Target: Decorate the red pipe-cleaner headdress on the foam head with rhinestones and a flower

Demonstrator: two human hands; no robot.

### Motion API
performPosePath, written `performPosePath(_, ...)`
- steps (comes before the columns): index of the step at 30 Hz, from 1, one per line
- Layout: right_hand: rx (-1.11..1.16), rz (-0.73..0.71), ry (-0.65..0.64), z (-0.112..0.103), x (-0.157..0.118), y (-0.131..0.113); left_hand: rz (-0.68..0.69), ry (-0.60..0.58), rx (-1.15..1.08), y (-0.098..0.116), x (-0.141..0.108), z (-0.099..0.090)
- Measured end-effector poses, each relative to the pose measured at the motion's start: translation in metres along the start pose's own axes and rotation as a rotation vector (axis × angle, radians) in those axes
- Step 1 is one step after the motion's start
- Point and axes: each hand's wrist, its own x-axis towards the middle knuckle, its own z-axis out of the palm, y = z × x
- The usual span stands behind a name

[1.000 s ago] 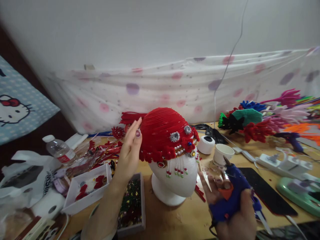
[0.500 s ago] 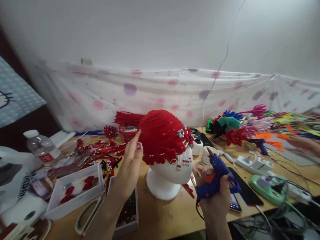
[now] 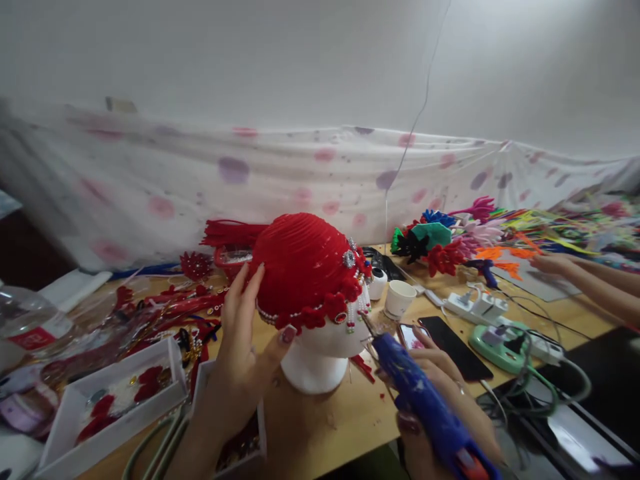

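Observation:
A white foam mannequin head (image 3: 320, 367) stands on the wooden table, wearing a red cord-covered cap (image 3: 300, 260). Red fuzzy trim, pearl strings, jewelled ornaments and hanging bead tassels (image 3: 351, 319) decorate the cap's lower edge. My left hand (image 3: 245, 347) lies against the left side of the cap with its fingers spread. In my right hand (image 3: 450, 380) is a blue hot glue gun (image 3: 417, 390), its tip pointing up and left, close to the front of the head. I cannot tell whether the tip touches the head.
White trays of ornaments (image 3: 113, 410) lie at left, near a plastic bottle (image 3: 35, 320). A paper cup (image 3: 399, 299), phones (image 3: 455, 350) and a green power strip (image 3: 500, 347) are at right. Another person's hand (image 3: 555, 267) is by orange pieces (image 3: 510, 257).
The view has turned rightward. My right hand has tilted the glue gun, bringing its tip close to the mannequin head's front. My left hand's fingers have spread more against the cap.

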Motion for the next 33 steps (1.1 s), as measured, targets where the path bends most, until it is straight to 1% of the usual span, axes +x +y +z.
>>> performPosePath(2,-0.107,-0.162,-0.115,0.003,0.003,-0.003,0.05,-0.014,0.002,-0.004,-0.001,0.001)
performPosePath(3,-0.129,-0.191,-0.143,0.005,0.004,-0.004,0.063,-0.021,-0.004,-0.005,-0.001,0.002)
performPosePath(8,-0.133,-0.173,-0.149,0.017,0.006,-0.001,0.081,-0.034,-0.007,-0.007,0.0,0.0)
performPosePath(12,-0.129,-0.179,-0.135,0.021,0.004,0.003,0.08,-0.049,-0.01,-0.007,0.0,-0.003)
performPosePath(16,-0.116,-0.145,-0.115,0.022,0.003,0.003,0.077,-0.059,-0.005,-0.006,-0.001,-0.005)
performPosePath(22,-0.105,-0.16,-0.097,0.021,0.002,0.003,0.067,-0.04,0.001,-0.003,-0.002,-0.004)
performPosePath(27,-0.117,-0.157,-0.127,0.021,0.003,0.001,0.058,-0.043,-0.027,-0.003,-0.002,-0.004)
performPosePath(33,-0.149,-0.132,-0.119,0.02,0.001,-0.006,0.075,-0.038,-0.001,-0.003,-0.003,-0.004)
